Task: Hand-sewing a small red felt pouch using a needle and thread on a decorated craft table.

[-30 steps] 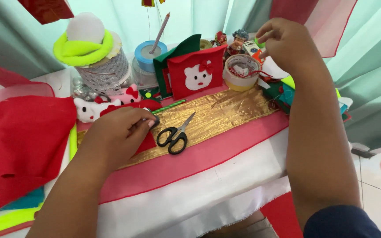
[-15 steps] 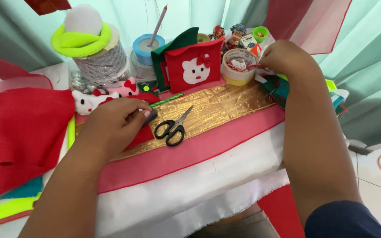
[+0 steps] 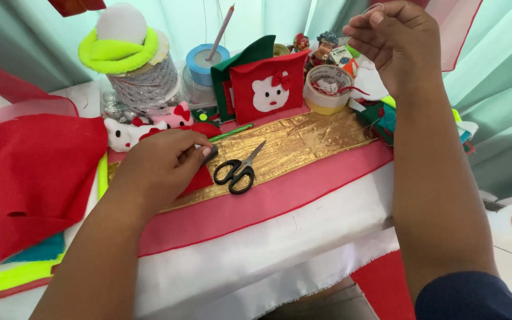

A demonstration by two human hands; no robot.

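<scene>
— What is the left hand (image 3: 164, 163) doing?

— It is pressing down on a red felt piece (image 3: 200, 179) lying on the gold fabric strip (image 3: 303, 142), near the left end of the table. The fingers are curled, with the fingertips pinching something small and dark against the felt; I cannot tell what it is.

— And the right hand (image 3: 395, 41)?

— It is hovering raised over the far right corner of the table, fingers bunched together, thumb and forefinger pinching a thin red thread (image 3: 351, 89). The thread is running down towards a round plastic tub (image 3: 327, 89) standing at the far edge.

— What is lying near the felt?

— Black-handled scissors (image 3: 241, 169) are lying just beside it on the gold strip, blades pointing towards the far edge. A green pencil (image 3: 232, 132) is lying just beyond the left hand.

— And further out?

— Behind the strip a red felt pouch with a white cat face (image 3: 268, 89) is standing upright against green felt. To its left are sitting a blue tape roll (image 3: 205, 59) with a stick in it, and a spool of silver lace (image 3: 143, 86) topped by a neon-yellow ring. Plush cat figures (image 3: 131, 133) are lying at the far left. A big red cloth (image 3: 31, 172) is draping over the left edge, and pink and white fabric layers (image 3: 268, 237) are hanging over the near edge.
</scene>
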